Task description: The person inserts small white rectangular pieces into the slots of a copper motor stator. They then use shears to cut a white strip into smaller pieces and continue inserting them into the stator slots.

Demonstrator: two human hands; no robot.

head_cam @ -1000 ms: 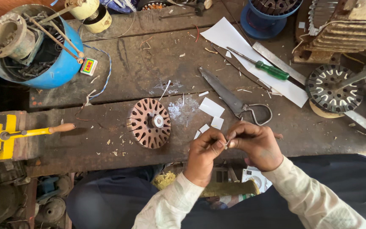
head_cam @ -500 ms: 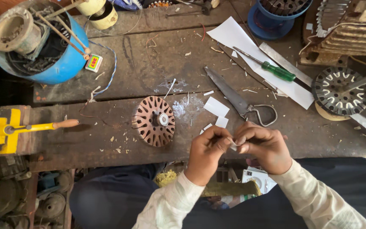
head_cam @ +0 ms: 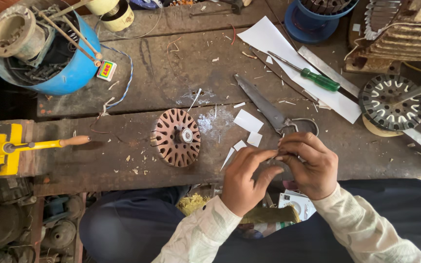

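My left hand [head_cam: 245, 179] and my right hand [head_cam: 308, 163] meet at the near edge of the wooden bench [head_cam: 171, 73], fingertips pinched together on a small white paper strip [head_cam: 272, 157] that is mostly hidden between them. A round rusty slotted motor core [head_cam: 176, 137] lies on the bench to the left of my hands. Small white paper pieces [head_cam: 248, 122] lie just beyond my fingers. Large scissors [head_cam: 269, 109] rest right behind my right hand, their handle loop almost touching it.
A green-handled screwdriver [head_cam: 313, 77] lies on a white sheet [head_cam: 288, 58]. A blue tub [head_cam: 49, 48] of motor parts stands far left, a yellow hand-crank tool [head_cam: 6, 146] at the left edge, another slotted core [head_cam: 391, 102] at right.
Both hands have stayed pinched together on the strip at the bench edge, fingers shifting slightly. The view has drifted a little; nothing on the bench has moved.
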